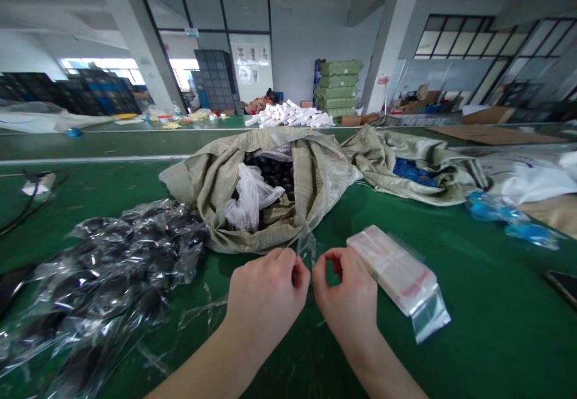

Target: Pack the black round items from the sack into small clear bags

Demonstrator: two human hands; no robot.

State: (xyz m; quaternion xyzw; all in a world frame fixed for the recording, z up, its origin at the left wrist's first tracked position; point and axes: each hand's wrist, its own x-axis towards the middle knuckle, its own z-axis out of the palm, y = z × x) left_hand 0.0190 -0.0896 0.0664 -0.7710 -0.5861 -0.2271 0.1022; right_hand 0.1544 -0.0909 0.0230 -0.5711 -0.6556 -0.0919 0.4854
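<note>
My left hand [269,288] and my right hand [346,291] are close together over the green table, fingers curled into a pinch. Between them shows a thin piece of clear plastic film [307,246], likely a bag, gripped at its edges; most of it is hard to make out. Just beyond my hands, a woven sack [315,188] lies open with black rounded pieces [276,173] and a crumpled whitish plastic liner [250,197] inside. To the right of my right hand lies a stack of flat clear bags [396,267]. Left of my hands are several black pieces wrapped in clear plastic [117,267].
A second woven sack [374,152] with blue pieces [412,172] sits at the right, near wrapped blue items [509,216]. Cables [27,201] lie at left. White items [291,114] are heaped across the table, with a person [261,103] behind them.
</note>
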